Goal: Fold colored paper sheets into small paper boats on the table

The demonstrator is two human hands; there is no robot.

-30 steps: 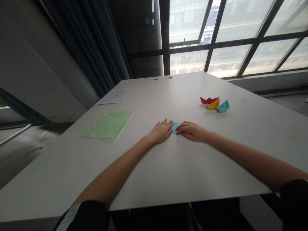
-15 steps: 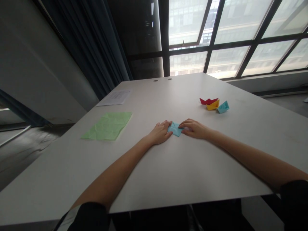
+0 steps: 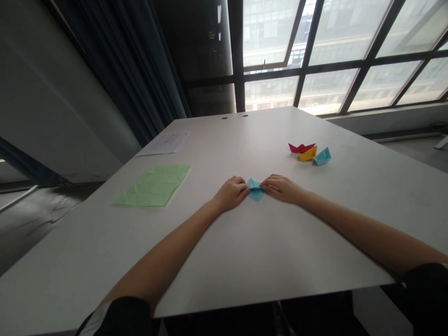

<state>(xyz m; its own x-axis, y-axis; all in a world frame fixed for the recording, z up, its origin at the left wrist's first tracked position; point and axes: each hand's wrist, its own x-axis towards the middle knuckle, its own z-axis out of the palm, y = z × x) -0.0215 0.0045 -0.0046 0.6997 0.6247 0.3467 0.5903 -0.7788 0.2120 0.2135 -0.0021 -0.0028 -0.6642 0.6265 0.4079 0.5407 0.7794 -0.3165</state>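
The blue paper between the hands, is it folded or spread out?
Folded: the blue paper shows flaps and a raised edge across its middle, between the left hand and right hand.

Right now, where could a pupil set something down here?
Bare tabletop lies between the green sheet and left hand, and between the white sheet and paper boats. Crowded spots: the blue paper between left hand and right hand, and the boats.

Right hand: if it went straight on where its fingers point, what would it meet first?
The light-blue folded paper, which the right hand is touching; beyond that, probably the left hand, though depth is hard to judge.
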